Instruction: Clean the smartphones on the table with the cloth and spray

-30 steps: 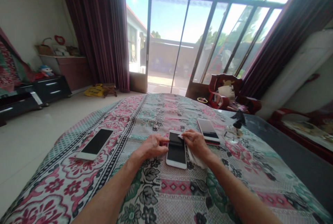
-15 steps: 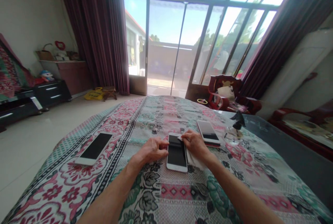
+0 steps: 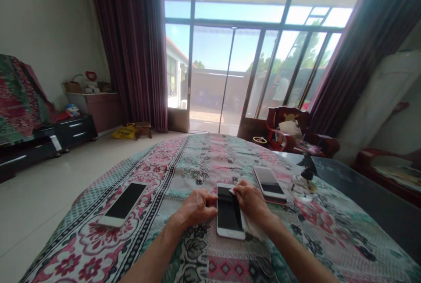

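A white smartphone (image 3: 229, 221) with a dark screen lies face up on the patterned cloth in front of me. My left hand (image 3: 197, 206) rests at its left edge, thumb and forefinger pressed against the side. Pinched in my right hand (image 3: 252, 202) is a white tissue (image 3: 253, 227), which touches the upper right part of the screen and trails down beside the phone. Part of the tissue is hidden under the palm. To the right, a second white phone (image 3: 269, 183) lies on top of something with a reddish edge. Another white phone (image 3: 123, 204) lies apart at the left.
A floral cloth (image 3: 184, 169) covers the surface. A clear glass dish (image 3: 303, 186) with a dark object in it stands right of the phones. Farther off are a red wooden chair (image 3: 286, 127), a yellow bag (image 3: 125, 132) on the floor and glass doors.
My view has tilted upward, so everything sits lower in the picture. Both hands keep nearly the same places on the phone, with the tissue still at its upper right.
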Motion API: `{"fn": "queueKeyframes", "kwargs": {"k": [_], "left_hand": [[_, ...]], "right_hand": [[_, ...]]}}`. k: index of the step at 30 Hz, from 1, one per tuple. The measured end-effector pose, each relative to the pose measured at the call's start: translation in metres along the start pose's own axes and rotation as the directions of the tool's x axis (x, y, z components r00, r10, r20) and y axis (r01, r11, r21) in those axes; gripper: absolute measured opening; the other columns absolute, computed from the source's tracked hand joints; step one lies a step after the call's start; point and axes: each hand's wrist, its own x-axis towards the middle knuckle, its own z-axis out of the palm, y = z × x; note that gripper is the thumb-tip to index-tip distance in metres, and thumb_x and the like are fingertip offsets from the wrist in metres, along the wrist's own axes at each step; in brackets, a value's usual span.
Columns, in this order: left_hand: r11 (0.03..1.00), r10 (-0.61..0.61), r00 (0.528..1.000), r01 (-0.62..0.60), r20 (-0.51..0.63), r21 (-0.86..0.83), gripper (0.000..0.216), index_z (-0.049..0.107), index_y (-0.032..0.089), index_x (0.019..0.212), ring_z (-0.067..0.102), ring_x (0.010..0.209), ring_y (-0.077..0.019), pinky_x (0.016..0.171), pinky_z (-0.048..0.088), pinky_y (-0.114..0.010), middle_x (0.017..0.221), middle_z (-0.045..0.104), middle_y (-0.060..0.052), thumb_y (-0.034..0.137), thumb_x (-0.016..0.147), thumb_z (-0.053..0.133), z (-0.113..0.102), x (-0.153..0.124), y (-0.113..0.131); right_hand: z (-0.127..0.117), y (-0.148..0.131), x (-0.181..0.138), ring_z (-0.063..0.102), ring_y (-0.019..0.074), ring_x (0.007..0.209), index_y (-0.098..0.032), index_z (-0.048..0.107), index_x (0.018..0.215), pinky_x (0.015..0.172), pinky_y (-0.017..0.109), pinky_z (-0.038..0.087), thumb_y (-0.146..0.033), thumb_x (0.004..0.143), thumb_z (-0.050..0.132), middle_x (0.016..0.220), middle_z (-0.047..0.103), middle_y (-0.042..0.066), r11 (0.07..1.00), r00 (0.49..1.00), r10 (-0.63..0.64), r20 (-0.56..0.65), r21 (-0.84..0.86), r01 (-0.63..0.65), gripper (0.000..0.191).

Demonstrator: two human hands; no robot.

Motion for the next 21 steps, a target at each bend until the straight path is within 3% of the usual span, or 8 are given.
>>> {"fn": "queueKeyframes", "kwargs": {"k": [10, 21], "left_hand": [[0.992, -0.017, 0.999, 0.024, -0.051, 0.126, 0.013, 0.07, 0.018, 0.075, 0.048, 0.069, -0.013, 0.064, 0.036, -0.021, 0.068, 0.05, 0.001, 0.021, 0.071, 0.058, 0.002, -0.002, 0.006], [0.988, -0.005, 0.999, 0.012, -0.049, 0.151, 0.015, 0.068, 0.019, 0.071, 0.05, 0.071, -0.015, 0.065, 0.037, -0.022, 0.065, 0.05, 0.0, 0.027, 0.076, 0.056, 0.003, -0.001, 0.003]], "right_hand": [[-0.003, -0.01, 0.015, 0.059, 0.0151, 0.081, -0.017, 0.069, 0.073, 0.073, 0.022, 0.037, -0.018, 0.09, 0.046, 0.089, 0.066, 0.008, 0.997, 0.999, -0.015, 0.038, -0.081, 0.018, 0.029], [0.009, -0.043, 0.033, 0.059, 0.0164, 0.086, -0.019, 0.071, 0.078, 0.073, 0.022, 0.038, -0.019, 0.088, 0.048, 0.098, 0.067, 0.008, 0.993, 0.989, -0.114, 0.095, -0.005, 0.115, 0.025]]}}
